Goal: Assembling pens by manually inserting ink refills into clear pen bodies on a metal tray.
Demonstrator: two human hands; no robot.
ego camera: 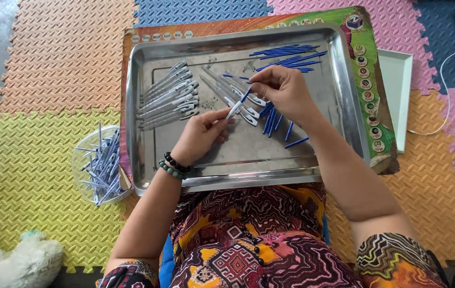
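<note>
Pen barrel (234,111) is pinched in the left hand (202,134) while the blue refill (245,96), pinched by the right hand (283,92), is best kept aligned with its mouth.

Over a steel tray (142,106), the left hand (200,136) pinched a clear pen barrel (234,111) while the right hand (283,90) held a blue refill (245,96) at its open end. Finished pens (168,96) lay in a row on the tray's left, loose refills (288,56) at the top right. A clear bowl (81,160) of pens sat beside the tray on foam mats (35,160).
</note>
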